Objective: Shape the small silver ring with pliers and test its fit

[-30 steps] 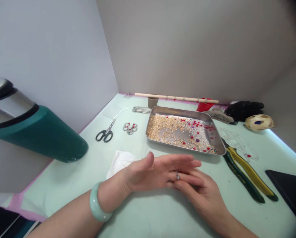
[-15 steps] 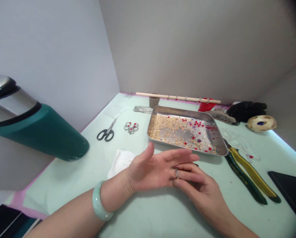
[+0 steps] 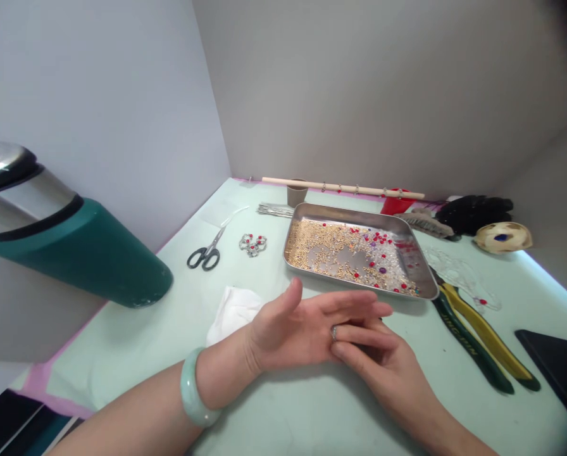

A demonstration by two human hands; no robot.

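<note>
Over the green tabletop (image 3: 274,418), below the metal tray (image 3: 354,256) right of centre, your left hand (image 3: 297,332) is palm up at lower centre, fingers extended, thumb spread, while your right hand (image 3: 397,370), lower right, pinches between its fingers the one wearing the silvery ring (image 3: 333,332).

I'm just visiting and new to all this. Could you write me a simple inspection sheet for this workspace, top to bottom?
Surface: pale green tabletop, pink tape along edges.
Job's things: ring on a finger; metal tray beyond the hands, with gold, clear, red and purple beads.
Clutter: scissors, beaded wire piece, white cloth, pliers, green bottle.
Grip: left hand open, palm showing, wearing the ring; right hand touches the ringed finger, how firmly is unclear.
Cables: nothing seen.
Surroundings: grey walls; wooden stick by the back wall.
</note>
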